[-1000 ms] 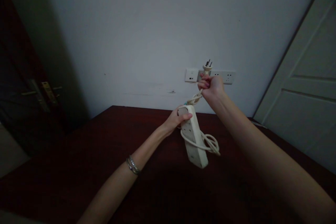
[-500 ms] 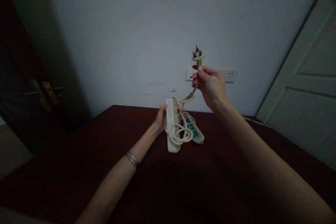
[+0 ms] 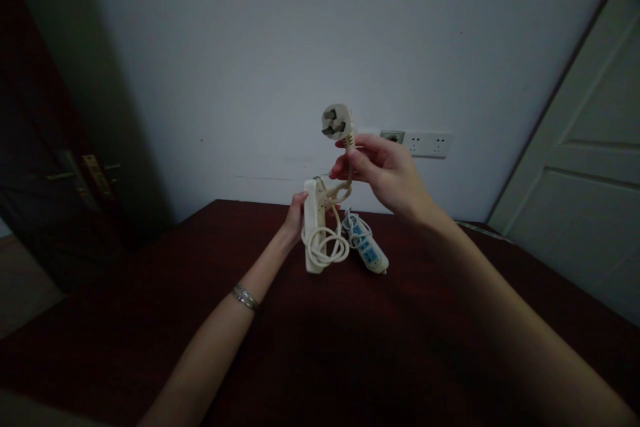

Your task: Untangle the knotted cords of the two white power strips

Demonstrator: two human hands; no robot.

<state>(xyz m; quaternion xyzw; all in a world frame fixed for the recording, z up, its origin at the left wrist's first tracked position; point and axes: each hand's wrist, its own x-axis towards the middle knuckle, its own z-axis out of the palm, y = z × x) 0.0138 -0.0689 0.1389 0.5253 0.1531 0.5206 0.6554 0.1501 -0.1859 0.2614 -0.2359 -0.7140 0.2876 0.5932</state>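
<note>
My left hand (image 3: 294, 213) grips the top of a cream power strip (image 3: 314, 227), holding it upright above the dark wooden table (image 3: 150, 320). Its cream cable (image 3: 326, 247) hangs in loops in front of the strip. My right hand (image 3: 385, 173) pinches that cable just below the three-pin plug (image 3: 335, 121), which points up and toward me. A second power strip with blue sockets (image 3: 369, 250) lies on the table just right of the cream one, with a pale cable coiled at its far end.
A white wall socket panel (image 3: 425, 143) is mounted on the wall behind my right hand. A pale door (image 3: 585, 167) stands at the right. At the left is a dark door with a brass handle (image 3: 93, 173). A bracelet (image 3: 244, 296) is on my left wrist.
The cream strip swung from slanting to upright and shifted left. My right hand moved left with the plug, turning its pins toward me. The blue-socket strip came into view on the table.
</note>
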